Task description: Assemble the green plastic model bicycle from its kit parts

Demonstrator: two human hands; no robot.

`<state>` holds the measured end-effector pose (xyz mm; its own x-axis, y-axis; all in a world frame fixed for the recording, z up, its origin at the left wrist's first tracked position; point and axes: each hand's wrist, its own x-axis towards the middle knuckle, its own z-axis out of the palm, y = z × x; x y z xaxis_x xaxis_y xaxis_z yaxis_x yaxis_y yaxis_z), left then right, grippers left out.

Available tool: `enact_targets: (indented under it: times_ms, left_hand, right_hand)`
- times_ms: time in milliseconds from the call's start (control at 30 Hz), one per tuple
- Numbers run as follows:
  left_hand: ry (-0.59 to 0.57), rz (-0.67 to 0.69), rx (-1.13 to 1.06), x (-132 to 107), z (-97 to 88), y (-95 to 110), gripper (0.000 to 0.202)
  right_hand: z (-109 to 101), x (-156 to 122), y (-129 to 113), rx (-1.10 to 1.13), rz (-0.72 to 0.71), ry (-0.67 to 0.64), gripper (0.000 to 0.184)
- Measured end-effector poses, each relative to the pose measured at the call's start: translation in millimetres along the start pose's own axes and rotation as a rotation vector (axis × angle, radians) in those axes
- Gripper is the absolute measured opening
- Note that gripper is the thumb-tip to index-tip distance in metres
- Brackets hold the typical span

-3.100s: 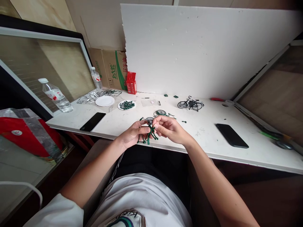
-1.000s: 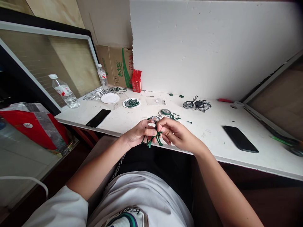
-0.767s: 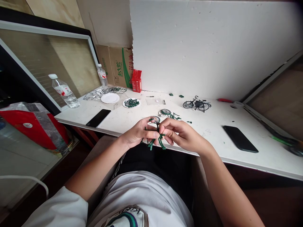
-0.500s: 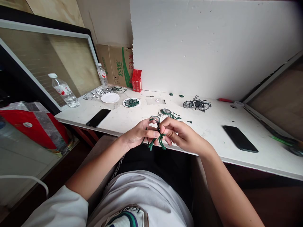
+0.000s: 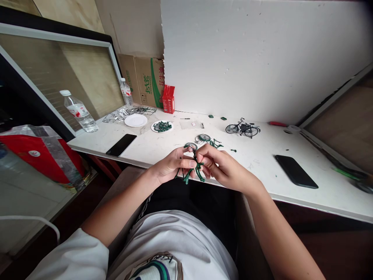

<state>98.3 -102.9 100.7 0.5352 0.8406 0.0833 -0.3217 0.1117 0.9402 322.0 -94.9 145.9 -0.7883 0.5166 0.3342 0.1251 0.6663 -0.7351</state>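
Observation:
In front of the table's near edge, my left hand pinches a dark green model bicycle frame between thumb and fingers. My right hand meets it from the other side, fingertips closed on the frame's upper end, where a small dark part shows. Thin green tubes hang below both hands. Just beyond my fingers lies a spoked wheel. Farther back are another wheel and more green bicycle parts. My fingers hide the spot where the pieces meet.
A black model bicycle stands at the back right. Phones lie left and right. A plate of green parts, a white plate, water bottles and a red box occupy the left.
Both hands keep their grip on the bicycle frame. Its lower tubes have shifted very slightly upward; everything on the table stays put.

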Motion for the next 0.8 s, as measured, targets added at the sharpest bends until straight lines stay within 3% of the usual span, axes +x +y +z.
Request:
enact_targets:
  times_ms: [300,800]
  left_hand:
    - [-0.012,-0.031,0.001,0.7,-1.5,-1.5,0.043]
    - [-0.066,-0.053,0.042,1.0,-2.2,-4.8,0.052]
  right_hand:
    - [-3.9,0.6,-0.3,-0.012,0.011,0.017,0.017]
    - [-6.6,2.9,8.0,0.427,0.138,-0.029,0.033]
